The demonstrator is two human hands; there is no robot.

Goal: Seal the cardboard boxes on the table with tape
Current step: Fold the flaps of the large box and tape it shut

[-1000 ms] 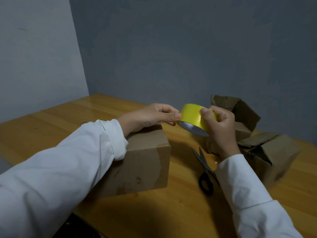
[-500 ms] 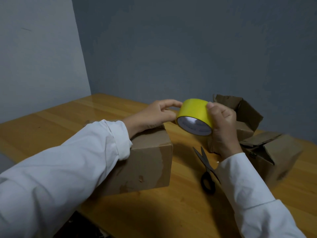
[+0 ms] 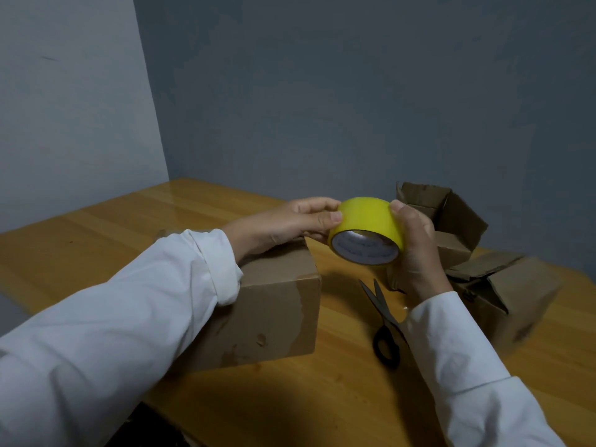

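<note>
You wear long white fabric sleeves on both arms; left sleeve (image 3: 113, 317) cuff is rolled back, right sleeve (image 3: 467, 366) shows a seam line.

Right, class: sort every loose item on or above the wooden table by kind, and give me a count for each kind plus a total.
Cardboard boxes: 3 (closed box, open box at the back, open box at the right)
Yellow tape rolls: 1 (yellow tape roll, held by both hands)
Black scissors: 1 (black scissors)
Total: 5
</note>
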